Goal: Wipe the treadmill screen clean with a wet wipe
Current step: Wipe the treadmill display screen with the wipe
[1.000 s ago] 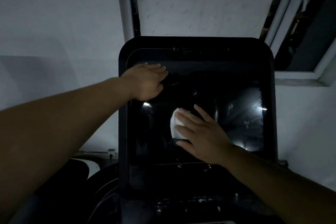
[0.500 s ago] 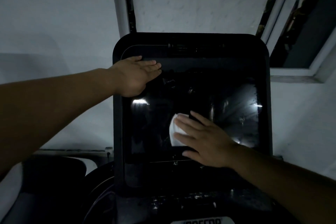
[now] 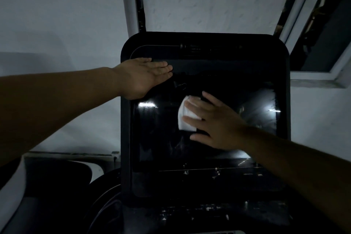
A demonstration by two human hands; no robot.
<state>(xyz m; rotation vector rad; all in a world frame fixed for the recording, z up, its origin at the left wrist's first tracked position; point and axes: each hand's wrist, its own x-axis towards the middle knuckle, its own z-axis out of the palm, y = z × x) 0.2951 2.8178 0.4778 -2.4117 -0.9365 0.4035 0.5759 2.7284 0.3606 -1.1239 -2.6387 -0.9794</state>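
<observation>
A pale label at the bottom edge of the frame is cut off, and I cannot read it. The right hand, grip released and fingers spread straight, presses the white wet wipe on the centre of the dark treadmill screen. The left hand, also released, lies flat on the upper left corner of the screen. Bare glass lies free left of the wipe and below it.

- A plain pale wall fills the upper left.
- A white upright frame runs down from the top edge, with a dark gap just beside it.
- A white textured panel spans the top centre.
- A white-framed window stands open at the upper right, with darkness behind it.
- A low ledge runs along the wall at the lower left.
- Dark cables curve below the ledge.
</observation>
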